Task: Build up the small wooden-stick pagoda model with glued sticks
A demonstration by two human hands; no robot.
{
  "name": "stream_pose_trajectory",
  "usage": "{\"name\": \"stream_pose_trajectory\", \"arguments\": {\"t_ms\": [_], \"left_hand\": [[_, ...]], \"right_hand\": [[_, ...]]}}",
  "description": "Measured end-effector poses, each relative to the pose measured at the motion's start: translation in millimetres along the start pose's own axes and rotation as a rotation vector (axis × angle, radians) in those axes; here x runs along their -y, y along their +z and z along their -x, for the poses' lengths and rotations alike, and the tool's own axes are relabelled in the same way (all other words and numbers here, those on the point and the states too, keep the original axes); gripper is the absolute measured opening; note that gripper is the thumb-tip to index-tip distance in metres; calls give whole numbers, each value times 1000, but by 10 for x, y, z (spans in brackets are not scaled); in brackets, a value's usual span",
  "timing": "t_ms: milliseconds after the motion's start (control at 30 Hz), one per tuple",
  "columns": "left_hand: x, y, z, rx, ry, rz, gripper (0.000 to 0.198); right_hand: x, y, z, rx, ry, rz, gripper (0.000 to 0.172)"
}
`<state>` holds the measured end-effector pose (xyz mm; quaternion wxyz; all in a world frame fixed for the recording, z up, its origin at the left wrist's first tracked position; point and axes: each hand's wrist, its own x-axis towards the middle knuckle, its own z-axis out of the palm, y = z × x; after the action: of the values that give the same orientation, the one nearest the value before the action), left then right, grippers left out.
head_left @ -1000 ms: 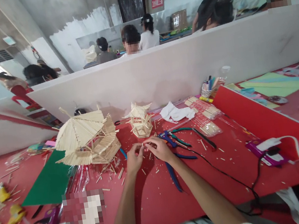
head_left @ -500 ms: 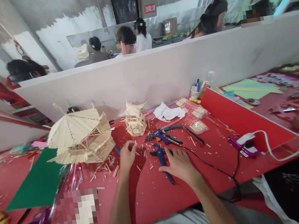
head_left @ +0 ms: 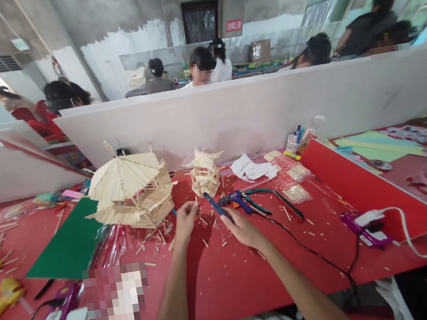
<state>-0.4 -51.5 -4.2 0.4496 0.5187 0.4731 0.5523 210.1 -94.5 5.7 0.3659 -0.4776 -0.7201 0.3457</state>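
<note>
My left hand (head_left: 185,221) hovers over the red table (head_left: 233,281) with its fingertips pinched on a small stick piece I can barely see. My right hand (head_left: 243,228) is wrapped round a blue tool (head_left: 215,205), whose dark tip points up and left toward my left hand. Just behind them stands a small stick pavilion (head_left: 204,172). A larger stick pavilion (head_left: 131,192) sits to the left on the table. Short stick offcuts lie scattered around both hands.
A blue glue gun (head_left: 238,198) with a black cord, green-handled pliers (head_left: 262,195), a white cloth (head_left: 251,169), stick bundles (head_left: 291,177) and a pen cup (head_left: 295,141) lie behind. A green sheet (head_left: 68,245) lies left, a purple power strip (head_left: 364,230) right. A white partition (head_left: 254,107) backs the table; people sit beyond.
My right hand left the stick piece, reached down to the blue tool on the table, picked it up and brought it toward my left hand. My left hand stayed pinched.
</note>
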Motion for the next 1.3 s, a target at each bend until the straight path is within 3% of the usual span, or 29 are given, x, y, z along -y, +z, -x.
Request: {"name": "stream_pose_trajectory", "arguments": {"t_ms": [167, 333, 633, 1300], "left_hand": [[29, -65, -32, 7, 20, -7, 40], [39, -86, -46, -21, 63, -81, 39], [-11, 31, -7, -1, 69, -138, 39], [-98, 37, 39, -8, 96, -208, 37]], "right_hand": [[129, 234, -328, 112, -71, -163, 38], [-9, 384, -286, 81, -96, -193, 37], [-69, 246, -202, 101, -101, -162, 36], [-47, 159, -204, 157, -122, -73, 37]]}}
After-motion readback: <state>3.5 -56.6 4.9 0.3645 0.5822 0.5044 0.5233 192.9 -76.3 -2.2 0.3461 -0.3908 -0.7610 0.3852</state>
